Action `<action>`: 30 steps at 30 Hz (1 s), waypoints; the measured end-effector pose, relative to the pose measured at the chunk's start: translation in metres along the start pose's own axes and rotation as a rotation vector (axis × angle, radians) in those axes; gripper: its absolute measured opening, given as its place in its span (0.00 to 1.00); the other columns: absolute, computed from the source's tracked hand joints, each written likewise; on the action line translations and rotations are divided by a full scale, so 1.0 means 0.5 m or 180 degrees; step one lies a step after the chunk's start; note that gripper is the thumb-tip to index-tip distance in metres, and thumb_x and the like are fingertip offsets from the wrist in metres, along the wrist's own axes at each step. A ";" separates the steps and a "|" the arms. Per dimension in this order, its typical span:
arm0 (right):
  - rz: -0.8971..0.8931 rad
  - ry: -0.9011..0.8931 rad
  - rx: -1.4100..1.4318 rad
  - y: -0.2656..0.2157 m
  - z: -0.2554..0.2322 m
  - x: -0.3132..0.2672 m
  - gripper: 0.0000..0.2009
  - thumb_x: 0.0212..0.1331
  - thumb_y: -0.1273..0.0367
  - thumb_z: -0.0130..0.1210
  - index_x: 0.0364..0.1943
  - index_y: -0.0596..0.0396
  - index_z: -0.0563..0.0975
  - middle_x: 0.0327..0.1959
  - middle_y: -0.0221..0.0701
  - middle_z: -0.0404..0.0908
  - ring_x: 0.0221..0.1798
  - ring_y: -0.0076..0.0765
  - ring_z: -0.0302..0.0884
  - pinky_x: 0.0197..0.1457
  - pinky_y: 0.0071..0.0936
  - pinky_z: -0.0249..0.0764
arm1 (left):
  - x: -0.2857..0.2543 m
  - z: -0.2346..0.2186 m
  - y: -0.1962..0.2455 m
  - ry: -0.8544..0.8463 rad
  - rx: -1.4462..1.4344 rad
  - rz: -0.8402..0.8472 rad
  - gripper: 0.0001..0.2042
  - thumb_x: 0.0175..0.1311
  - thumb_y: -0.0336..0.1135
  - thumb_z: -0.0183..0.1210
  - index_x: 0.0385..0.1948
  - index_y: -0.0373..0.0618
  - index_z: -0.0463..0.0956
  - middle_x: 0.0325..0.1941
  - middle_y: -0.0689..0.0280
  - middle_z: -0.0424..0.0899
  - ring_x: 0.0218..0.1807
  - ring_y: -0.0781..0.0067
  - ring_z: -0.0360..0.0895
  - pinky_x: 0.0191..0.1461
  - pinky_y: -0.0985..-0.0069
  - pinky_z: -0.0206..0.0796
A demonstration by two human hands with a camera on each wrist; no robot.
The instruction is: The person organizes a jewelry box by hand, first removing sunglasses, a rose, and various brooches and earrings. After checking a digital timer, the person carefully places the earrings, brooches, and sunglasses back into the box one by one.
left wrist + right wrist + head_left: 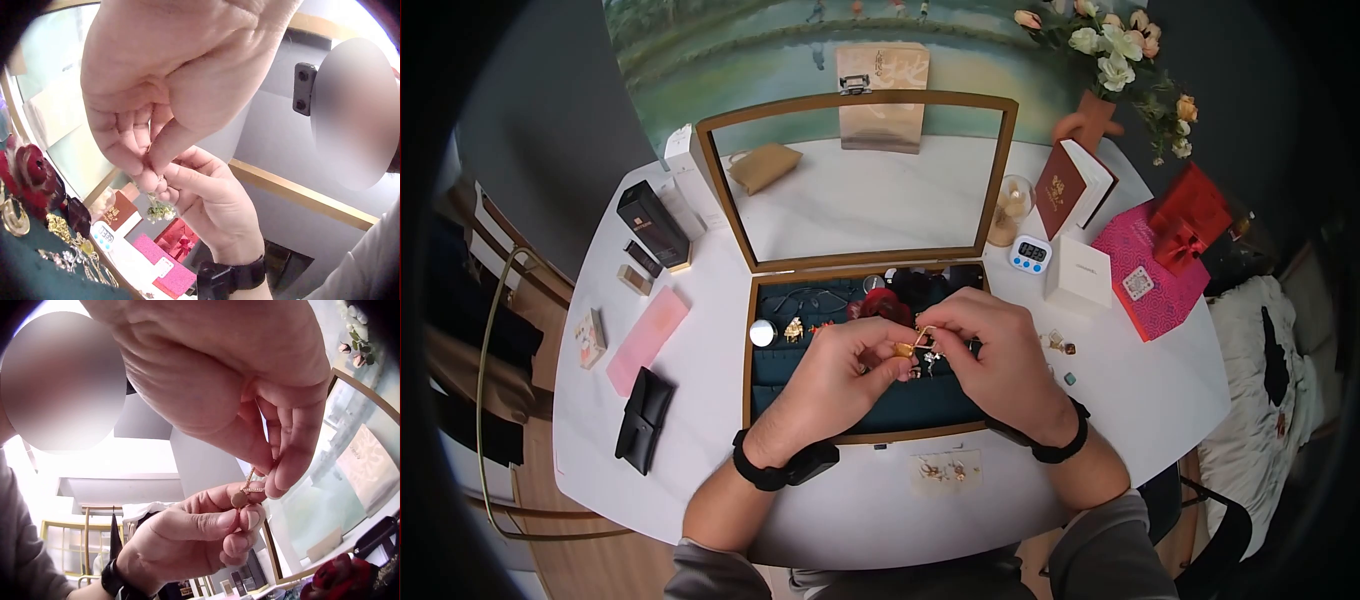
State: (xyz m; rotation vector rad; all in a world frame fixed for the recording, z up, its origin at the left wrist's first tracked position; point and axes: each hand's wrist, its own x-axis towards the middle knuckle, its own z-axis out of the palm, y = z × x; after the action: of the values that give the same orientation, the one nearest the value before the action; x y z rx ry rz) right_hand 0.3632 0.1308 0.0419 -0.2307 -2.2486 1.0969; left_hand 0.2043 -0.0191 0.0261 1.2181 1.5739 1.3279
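A thin gold chain with a small round disc point(239, 499) is held between both hands over an open jewelry box point(865, 436) with a glass lid and dark green lining. My left hand point(832, 375) pinches it by the disc between thumb and forefinger. Thumb and fingertips of my right hand point(1008, 362) pinch the other end of the chain, close to the left fingertips. Inside the box lie a dark red fabric rose point(34, 175), a gold ornament point(794, 328), a round silver-topped item point(763, 333) and several brooches or earrings, partly hidden by the hands.
A card with earrings point(946, 470) lies before the box. To the left are a black pouch point(645, 420), a pink envelope point(648, 340) and cosmetic boxes. At right stand a timer point(1030, 254), a white box point(1079, 276) and a pink bag point(1145, 265); small jewelry point(1059, 342) lies nearby.
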 end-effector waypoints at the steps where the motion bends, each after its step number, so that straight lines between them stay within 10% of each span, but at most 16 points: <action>1: 0.0015 -0.0015 0.0003 0.003 0.001 -0.001 0.06 0.67 0.82 0.59 0.44 0.63 0.83 0.39 0.41 0.85 0.36 0.48 0.85 0.39 0.35 0.79 | 0.000 -0.002 0.004 0.0064 0.0211 0.0054 0.11 0.73 0.17 0.65 0.54 0.34 0.86 0.41 0.66 0.91 0.42 0.82 0.86 0.51 0.80 0.80; 13: -0.0053 0.0044 -0.0330 0.014 0.008 -0.001 0.06 0.65 0.83 0.62 0.42 0.62 0.84 0.36 0.36 0.85 0.33 0.33 0.84 0.35 0.27 0.76 | 0.006 -0.004 0.004 0.0312 0.0474 0.0051 0.11 0.71 0.20 0.68 0.52 0.36 0.88 0.40 0.67 0.91 0.40 0.84 0.84 0.48 0.82 0.76; 15: 0.0037 -0.0050 -0.0303 0.009 0.008 -0.001 0.06 0.66 0.83 0.59 0.43 0.61 0.81 0.37 0.41 0.82 0.37 0.51 0.83 0.38 0.38 0.77 | 0.007 -0.005 0.005 0.0312 0.0383 0.0056 0.11 0.71 0.19 0.68 0.52 0.37 0.87 0.41 0.67 0.90 0.40 0.85 0.84 0.48 0.82 0.76; 28: -0.0090 -0.0103 -0.0435 0.020 0.017 -0.003 0.07 0.65 0.83 0.61 0.45 0.62 0.83 0.37 0.38 0.85 0.35 0.40 0.85 0.34 0.31 0.76 | 0.016 -0.017 -0.027 0.0142 0.0012 0.0114 0.05 0.74 0.21 0.67 0.47 0.31 0.86 0.39 0.65 0.90 0.40 0.80 0.85 0.48 0.80 0.79; 30: -0.0146 -0.0146 -0.0406 0.018 0.018 -0.005 0.09 0.64 0.82 0.61 0.46 0.60 0.81 0.42 0.42 0.82 0.42 0.54 0.84 0.44 0.42 0.80 | 0.020 -0.019 -0.037 0.0122 -0.0115 0.0083 0.05 0.75 0.22 0.66 0.46 0.31 0.86 0.39 0.65 0.90 0.40 0.80 0.85 0.47 0.79 0.79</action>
State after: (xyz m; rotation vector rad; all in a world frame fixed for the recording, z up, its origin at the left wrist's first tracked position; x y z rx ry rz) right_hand 0.3587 0.1298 0.0297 -0.2073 -2.3557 0.9451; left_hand 0.1886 -0.0127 0.0104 1.2015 1.5589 1.3981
